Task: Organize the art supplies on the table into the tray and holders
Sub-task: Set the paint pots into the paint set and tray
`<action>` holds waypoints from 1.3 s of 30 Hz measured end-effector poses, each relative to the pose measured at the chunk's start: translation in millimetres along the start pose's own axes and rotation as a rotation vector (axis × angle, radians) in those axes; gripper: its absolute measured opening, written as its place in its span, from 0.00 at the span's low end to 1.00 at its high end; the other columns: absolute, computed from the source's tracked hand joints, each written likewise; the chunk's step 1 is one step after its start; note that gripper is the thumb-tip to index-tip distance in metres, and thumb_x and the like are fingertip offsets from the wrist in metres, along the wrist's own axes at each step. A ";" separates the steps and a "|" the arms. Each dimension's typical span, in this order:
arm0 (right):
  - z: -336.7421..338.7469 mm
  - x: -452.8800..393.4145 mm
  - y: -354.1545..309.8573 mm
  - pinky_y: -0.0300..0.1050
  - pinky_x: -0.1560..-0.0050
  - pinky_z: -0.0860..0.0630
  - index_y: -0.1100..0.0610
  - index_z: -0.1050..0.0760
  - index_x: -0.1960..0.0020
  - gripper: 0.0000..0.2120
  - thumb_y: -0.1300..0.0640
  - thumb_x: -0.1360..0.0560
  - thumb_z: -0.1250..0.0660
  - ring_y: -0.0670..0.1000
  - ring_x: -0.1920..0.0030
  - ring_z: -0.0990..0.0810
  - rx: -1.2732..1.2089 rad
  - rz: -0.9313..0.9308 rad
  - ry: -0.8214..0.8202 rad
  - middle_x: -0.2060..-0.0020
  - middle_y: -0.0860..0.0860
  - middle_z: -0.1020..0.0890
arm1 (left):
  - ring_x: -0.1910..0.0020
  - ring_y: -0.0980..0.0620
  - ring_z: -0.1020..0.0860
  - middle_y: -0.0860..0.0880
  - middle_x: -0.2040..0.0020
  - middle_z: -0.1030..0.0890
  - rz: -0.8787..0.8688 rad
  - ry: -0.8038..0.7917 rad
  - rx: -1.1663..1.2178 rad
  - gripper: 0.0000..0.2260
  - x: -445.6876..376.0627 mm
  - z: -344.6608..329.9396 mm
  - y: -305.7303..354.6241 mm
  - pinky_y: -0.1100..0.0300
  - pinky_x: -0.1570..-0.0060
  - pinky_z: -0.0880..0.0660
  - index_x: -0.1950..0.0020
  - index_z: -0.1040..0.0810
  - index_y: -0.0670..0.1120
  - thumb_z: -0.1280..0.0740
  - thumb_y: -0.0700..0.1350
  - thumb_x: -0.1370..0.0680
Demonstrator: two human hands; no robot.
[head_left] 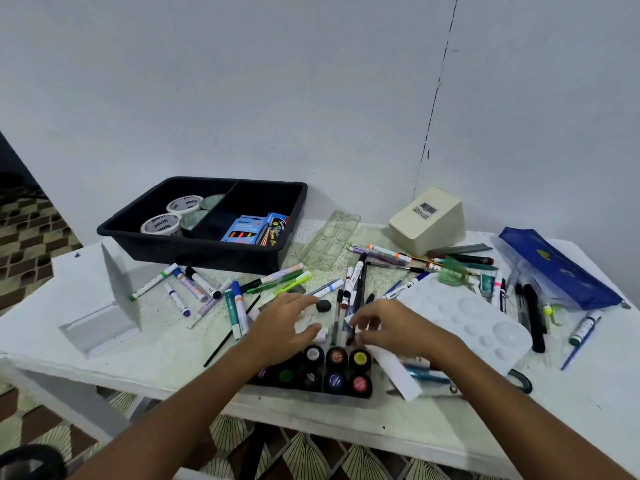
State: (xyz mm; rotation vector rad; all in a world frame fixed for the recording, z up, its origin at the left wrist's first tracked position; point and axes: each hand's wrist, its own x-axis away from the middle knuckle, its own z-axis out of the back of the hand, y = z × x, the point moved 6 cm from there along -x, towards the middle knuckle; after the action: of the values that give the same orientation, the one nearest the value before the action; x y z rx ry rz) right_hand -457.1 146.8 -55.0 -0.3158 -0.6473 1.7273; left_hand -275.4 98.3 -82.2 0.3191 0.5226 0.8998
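Markers and pens lie scattered across the white table. My left hand reaches over them with fingers spread; its fingertips are close to a black eraser. My right hand has its fingers curled down onto a bundle of thin pens; blur hides whether it grips one. A black two-compartment tray stands at the back left with tape rolls and a neon marker box in it. A beige holder lies on its side at the back right.
A set of black paint jars sits at the front edge under my wrists. A white palette, blue pouch and more pens fill the right. A clear plastic insert, white stand and scissors are also here.
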 end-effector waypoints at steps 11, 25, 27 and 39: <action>69.4 -129.1 78.9 0.38 0.45 0.32 0.58 0.23 0.37 0.19 0.60 0.27 0.31 0.54 0.41 0.23 0.047 0.034 0.171 0.42 0.55 0.21 | 0.31 0.48 0.34 0.47 0.32 0.27 0.194 -0.065 -0.202 0.23 -155.4 -48.4 -41.2 0.55 0.30 0.40 0.31 0.29 0.47 0.33 0.52 0.24; 96.0 -161.4 87.3 0.53 0.37 0.28 0.55 0.33 0.28 0.28 0.62 0.28 0.34 0.54 0.35 0.28 -0.026 0.211 0.354 0.33 0.54 0.28 | 0.36 0.49 0.30 0.46 0.31 0.33 0.359 0.188 0.165 0.32 -167.2 -29.7 -26.2 0.53 0.38 0.30 0.26 0.39 0.48 0.29 0.51 0.26; 94.9 -161.3 79.0 0.44 0.33 0.33 0.53 0.39 0.25 0.33 0.63 0.28 0.33 0.53 0.31 0.33 0.032 0.244 0.350 0.30 0.53 0.33 | 0.37 0.50 0.29 0.46 0.34 0.31 0.396 0.239 0.283 0.31 -161.7 -20.2 -22.7 0.52 0.39 0.29 0.26 0.38 0.49 0.29 0.51 0.26; 78.8 -138.1 10.5 0.68 0.30 0.42 0.55 0.38 0.30 0.45 0.56 0.42 0.21 0.63 0.28 0.37 0.504 0.497 0.541 0.33 0.61 0.30 | 0.48 0.31 0.22 0.36 0.40 0.23 0.699 -0.103 1.348 0.31 -105.6 18.5 -22.3 0.39 0.49 0.24 0.32 0.32 0.43 0.28 0.55 0.29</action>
State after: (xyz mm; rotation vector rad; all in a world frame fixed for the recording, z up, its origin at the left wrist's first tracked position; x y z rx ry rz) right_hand -471.7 -6.8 -15.1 -0.5881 0.2892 2.0784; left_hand -304.4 -0.9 -46.1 1.8470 0.8929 1.0659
